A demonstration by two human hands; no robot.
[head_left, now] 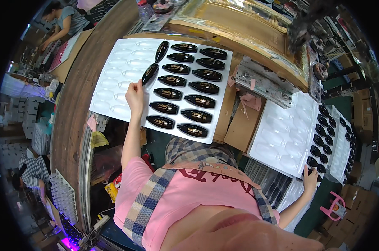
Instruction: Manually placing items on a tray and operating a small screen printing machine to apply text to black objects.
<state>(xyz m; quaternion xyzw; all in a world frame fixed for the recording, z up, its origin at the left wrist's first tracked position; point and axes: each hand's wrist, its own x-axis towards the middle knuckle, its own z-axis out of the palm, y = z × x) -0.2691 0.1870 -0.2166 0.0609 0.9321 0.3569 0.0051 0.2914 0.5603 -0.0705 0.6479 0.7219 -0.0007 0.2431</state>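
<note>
1. Head view: left hand [134, 97] is stretched out over the white tray [110, 90], fingertips closed on the lower end of a black bottle [150, 73]. The bottle lies toward one o'clock from the hand, with its long axis on the same line.
2. Head view: right hand [310, 179] rests at four o'clock, fingers pressed on a dark bottle [311, 162] in the second tray [277, 138], well apart from the first.
</note>
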